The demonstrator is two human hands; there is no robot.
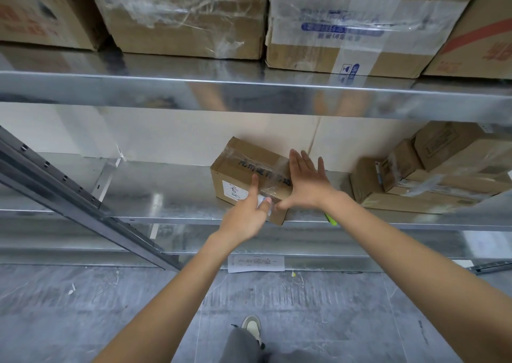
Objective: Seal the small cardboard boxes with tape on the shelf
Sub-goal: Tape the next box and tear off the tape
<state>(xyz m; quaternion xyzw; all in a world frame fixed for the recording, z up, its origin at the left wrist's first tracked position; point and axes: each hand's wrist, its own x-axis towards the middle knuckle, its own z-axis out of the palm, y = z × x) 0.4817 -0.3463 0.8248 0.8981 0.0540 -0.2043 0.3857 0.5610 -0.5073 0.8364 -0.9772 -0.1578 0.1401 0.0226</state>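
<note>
A small cardboard box (243,166) with a white handwritten label and clear tape across its top sits on the metal shelf (155,185), against the back wall. My left hand (249,216) reaches to its front face, index finger stretched up along the tape, the other fingers curled near the lower corner. My right hand (307,180) lies flat with straight fingers against the box's right end, thumb at the lower front corner. No tape roll is in view.
A pile of taped small boxes (432,174) stands on the same shelf at the right. A yellow-green tool (331,220) pokes out under my right wrist. Large cartons (182,16) fill the upper shelf. A slanted grey rail (63,182) crosses the left.
</note>
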